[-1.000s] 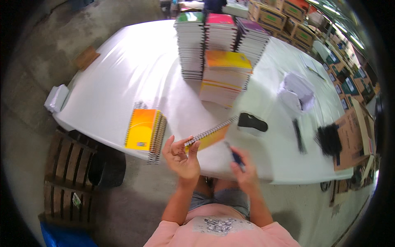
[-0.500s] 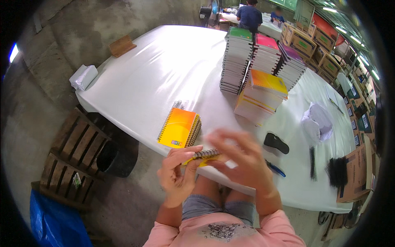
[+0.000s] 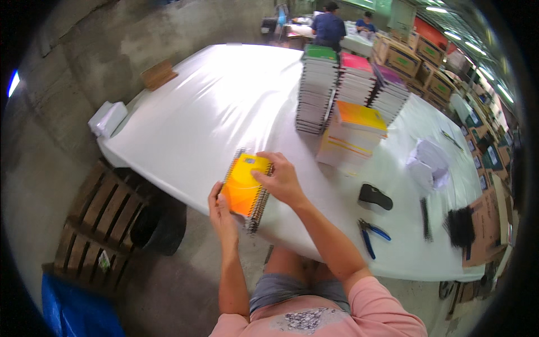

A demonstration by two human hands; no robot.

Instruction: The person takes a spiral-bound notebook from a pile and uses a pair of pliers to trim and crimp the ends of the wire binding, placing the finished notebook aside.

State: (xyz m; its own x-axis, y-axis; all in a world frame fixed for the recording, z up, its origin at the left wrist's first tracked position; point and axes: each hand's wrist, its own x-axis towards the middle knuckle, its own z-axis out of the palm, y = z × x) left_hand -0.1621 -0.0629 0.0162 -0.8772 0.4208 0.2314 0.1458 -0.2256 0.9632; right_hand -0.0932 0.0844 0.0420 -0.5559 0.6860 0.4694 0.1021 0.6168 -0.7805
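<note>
A yellow-orange spiral notebook (image 3: 242,188) lies on top of a small pile of wire-bound notebooks at the table's near edge. My left hand (image 3: 223,216) grips its near left edge, thumb by the cover. Across its far right corner, my right hand (image 3: 281,178) bends its fingers over the edge, thumb on the cover. The metal coils of the pile (image 3: 257,216) show along the right side. To the right of my right forearm lie blue-handled pliers (image 3: 370,231), handles spread, and a black, rounded object (image 3: 375,196) whose kind I cannot make out.
Tall stacks of notebooks with green (image 3: 321,53), pink (image 3: 356,63) and purple covers (image 3: 390,77) stand at the back, behind a yellow-covered stack (image 3: 355,132). Crumpled white plastic (image 3: 428,164), black coils (image 3: 461,227) and a cardboard box (image 3: 484,230) are at right. Two people work beyond.
The notebook held near my lap now rests on the pile, its printed cover upward. Both hands have moved forward with it, the right one leftward too. The pliers now show fully.
</note>
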